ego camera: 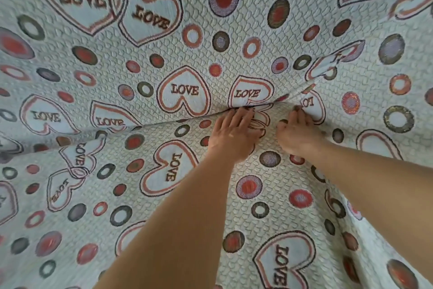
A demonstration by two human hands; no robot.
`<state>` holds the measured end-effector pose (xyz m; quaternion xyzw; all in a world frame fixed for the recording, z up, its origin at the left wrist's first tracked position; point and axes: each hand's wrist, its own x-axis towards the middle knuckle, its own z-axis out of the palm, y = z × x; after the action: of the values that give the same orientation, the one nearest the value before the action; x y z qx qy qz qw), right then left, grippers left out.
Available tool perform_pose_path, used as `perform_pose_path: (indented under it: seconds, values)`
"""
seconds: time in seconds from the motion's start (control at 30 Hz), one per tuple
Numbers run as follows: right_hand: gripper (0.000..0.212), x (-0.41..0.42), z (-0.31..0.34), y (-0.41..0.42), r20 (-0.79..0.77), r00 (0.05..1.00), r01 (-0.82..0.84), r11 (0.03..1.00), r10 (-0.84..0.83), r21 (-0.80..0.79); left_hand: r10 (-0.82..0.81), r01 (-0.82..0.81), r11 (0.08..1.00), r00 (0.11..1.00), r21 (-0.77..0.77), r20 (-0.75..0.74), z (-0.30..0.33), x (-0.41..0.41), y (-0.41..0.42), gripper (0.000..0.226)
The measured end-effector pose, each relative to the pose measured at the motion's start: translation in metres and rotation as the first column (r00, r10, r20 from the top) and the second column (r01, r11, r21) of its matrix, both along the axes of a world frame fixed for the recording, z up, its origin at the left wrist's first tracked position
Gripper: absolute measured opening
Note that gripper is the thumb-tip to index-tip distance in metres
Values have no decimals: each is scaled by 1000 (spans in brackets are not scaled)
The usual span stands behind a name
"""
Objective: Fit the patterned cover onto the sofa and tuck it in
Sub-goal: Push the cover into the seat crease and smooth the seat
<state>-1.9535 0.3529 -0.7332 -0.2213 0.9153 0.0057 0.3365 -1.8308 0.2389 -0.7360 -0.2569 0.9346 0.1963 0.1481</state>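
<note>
Left hand point(232, 131) lies flat, fingers straight, their tips pressing the patterned cover point(164, 195) into the crease ahead. Just beside it, the right hand point(296, 135) does likewise, fingers extended, gripping nothing. The cover spreads all around both hands.

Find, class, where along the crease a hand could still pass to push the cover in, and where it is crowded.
Free: the crease running left of the left hand, bordered by LOVE hearts above and below, and the flat cover nearer the camera. Crowded: the corner where the left hand and right hand press fabric in side by side.
</note>
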Motion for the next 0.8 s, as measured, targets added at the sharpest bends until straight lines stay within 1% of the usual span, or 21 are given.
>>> perform_pose_path:
  seconds: [0.07,0.1,0.13,0.2,0.27,0.33,0.43,0.5,0.53,0.57,0.63,0.67,0.7,0.77,0.8]
  values:
    - [64,23,11,-9,-64,998,-22,1000,22,-6,-12,10,998,1000,-57,-24,3,32,-10,63]
    - [63,38,16,-13,-83,994,-77,997,75,-17,-4,2,996,1000,-94,-15,5,48,-17,64]
    - [62,53,19,-19,-107,981,-166,986,161,-34,22,-22,993,1000,-113,0,6,64,-26,66]
    - [60,86,25,-37,-122,932,-352,931,341,-92,135,-132,985,991,-111,15,6,94,-43,67]
    - [60,114,25,-61,-112,882,-471,868,458,-155,235,-235,968,972,-87,-5,6,121,-59,70]
    - [61,134,24,-89,-112,854,-520,834,508,-186,269,-270,961,963,-67,-16,5,142,-75,71]
    - [64,148,22,-124,-164,789,-614,766,592,-193,285,-286,958,957,-10,-55,-2,149,-91,64]
    - [64,143,24,-137,-126,780,-625,761,612,-172,293,-292,956,953,20,-73,-5,141,-92,59]
    - [64,142,24,-146,-81,788,-614,774,610,-154,251,-250,968,967,21,-53,-4,140,-98,58]
    - [64,141,25,-153,-52,797,-603,786,602,-134,165,-166,986,986,-11,-18,-6,140,-105,58]
    - [62,140,24,-167,-28,809,-588,804,588,-89,-33,33,997,999,-74,-6,-12,137,-123,71]
    - [60,140,21,-174,-11,816,-577,814,578,-73,-79,76,994,996,-81,-29,-16,136,-132,73]
    - [59,138,20,-179,0,822,-569,820,570,-58,-87,84,993,996,-79,-29,-18,132,-138,68]
    - [60,137,12,-189,31,840,-541,841,542,-17,-114,117,991,991,-56,64,-26,125,-151,54]
    - [61,137,8,-194,53,851,-524,852,523,3,-120,123,992,989,-29,91,-31,123,-159,52]
